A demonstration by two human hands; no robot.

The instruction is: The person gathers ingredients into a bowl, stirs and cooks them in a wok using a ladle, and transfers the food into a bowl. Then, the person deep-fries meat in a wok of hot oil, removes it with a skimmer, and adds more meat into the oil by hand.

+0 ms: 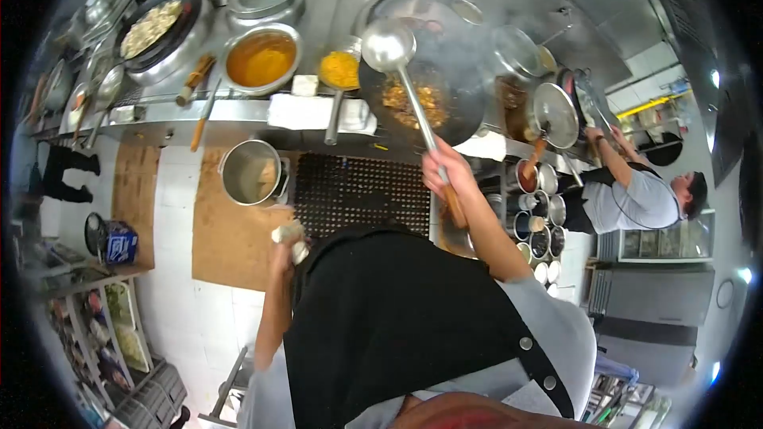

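Observation:
My right hand (450, 171) is wrapped round the wooden-ended handle of a large metal ladle (415, 103). The ladle's round bowl is raised above the far left rim of a dark wok (462, 103). Browned pieces of food (401, 102) lie inside the wok, and steam rises around it. Low at my left side, my left hand (281, 256) is closed on a crumpled white cloth (292, 238). To the left of the wok sits a long-handled strainer (334, 115) filled with yellow food bits.
A bowl of orange liquid (261, 59) and folded white cloths (300, 112) rest on the counter. A tall metal pot (248, 173) stands below the counter's front. Several seasoning containers (540, 242) are at the right. Farther right, another person (628, 195) works at the stove.

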